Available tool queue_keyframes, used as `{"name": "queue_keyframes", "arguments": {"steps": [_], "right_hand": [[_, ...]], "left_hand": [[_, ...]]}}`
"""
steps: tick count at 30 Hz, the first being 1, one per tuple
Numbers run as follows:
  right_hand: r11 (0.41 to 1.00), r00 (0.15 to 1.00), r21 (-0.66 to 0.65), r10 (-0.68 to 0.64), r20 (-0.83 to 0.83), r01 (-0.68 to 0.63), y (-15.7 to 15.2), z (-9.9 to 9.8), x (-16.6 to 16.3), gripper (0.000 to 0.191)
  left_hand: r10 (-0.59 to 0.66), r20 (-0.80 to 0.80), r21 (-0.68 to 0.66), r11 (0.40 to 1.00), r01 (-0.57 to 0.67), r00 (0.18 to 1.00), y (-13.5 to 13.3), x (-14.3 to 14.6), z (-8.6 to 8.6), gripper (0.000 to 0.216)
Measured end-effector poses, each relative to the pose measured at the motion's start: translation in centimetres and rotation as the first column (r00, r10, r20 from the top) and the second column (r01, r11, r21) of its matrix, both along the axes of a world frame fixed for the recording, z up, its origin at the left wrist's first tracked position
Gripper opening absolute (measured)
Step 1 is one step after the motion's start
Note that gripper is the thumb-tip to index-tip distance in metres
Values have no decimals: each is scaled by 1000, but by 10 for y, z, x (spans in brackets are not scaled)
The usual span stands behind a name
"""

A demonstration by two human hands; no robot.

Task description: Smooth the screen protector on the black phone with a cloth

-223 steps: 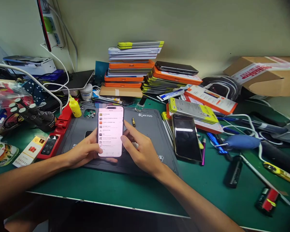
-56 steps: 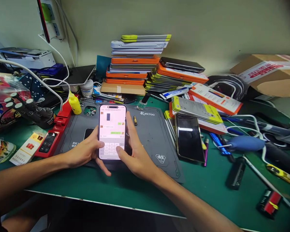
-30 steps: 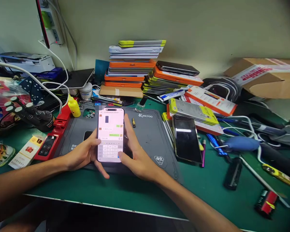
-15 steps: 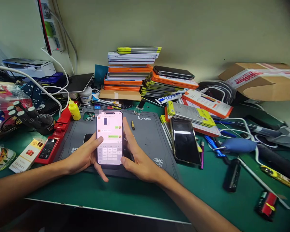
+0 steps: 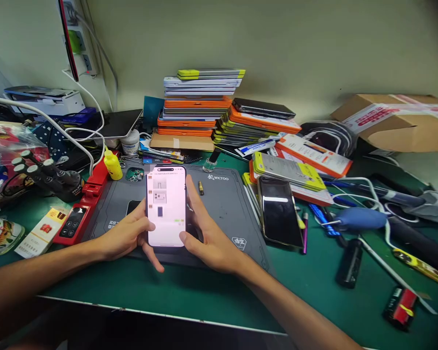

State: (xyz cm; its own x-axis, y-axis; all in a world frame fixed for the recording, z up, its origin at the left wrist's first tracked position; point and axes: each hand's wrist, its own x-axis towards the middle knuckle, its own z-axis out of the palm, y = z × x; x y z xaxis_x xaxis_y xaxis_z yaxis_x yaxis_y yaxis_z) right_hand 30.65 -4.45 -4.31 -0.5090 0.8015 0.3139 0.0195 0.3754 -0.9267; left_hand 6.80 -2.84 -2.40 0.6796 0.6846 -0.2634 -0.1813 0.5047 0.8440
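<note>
A lit smartphone point(image 5: 167, 206) is held upright between both hands, its screen showing a chat with small pictures and no keyboard. My left hand point(image 5: 133, 231) grips its left edge, with the thumb over the lower screen and a finger stretched out below. Along the right edge my right hand point(image 5: 208, 238) is closed on the same phone, its thumb at the lower right corner. Under the hands lies a grey work mat point(image 5: 222, 209). Part of another dark phone point(image 5: 133, 207) shows behind my left hand. A small brass-coloured piece point(image 5: 201, 188) lies on the mat.
Stacked flat boxes point(image 5: 195, 109) stand against the wall. To the right are a black phone point(image 5: 280, 211), a blue air blower point(image 5: 361, 218) and a cardboard box point(image 5: 394, 121). On the left are a red device point(image 5: 73, 223), a yellow bottle point(image 5: 113, 165) and a cigarette pack point(image 5: 42, 232).
The keyboard has gone from the phone's screen, and the chat now shows other pictures. My left thumb has shifted slightly down. Both hands still hold the phone.
</note>
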Motion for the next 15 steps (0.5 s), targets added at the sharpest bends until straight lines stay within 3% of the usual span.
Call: {"name": "queue_keyframes", "arguments": {"steps": [7,12,15], "right_hand": [[1000,1000,-17,-8,15,8,-1,0,0,100],[1000,1000,-25,-2,-1,2,-1,1,-1,100],[999,1000,-50,-18,10,19,-2,2,-1,103]], "left_hand": [[9,-28,-10,1000,-10,1000,0,3,5,84],[-4,-8,-13,1000,4,1000,-1,2,4,105],[-5,-7,-9,1000,5,1000,-1,2,4,100]]}}
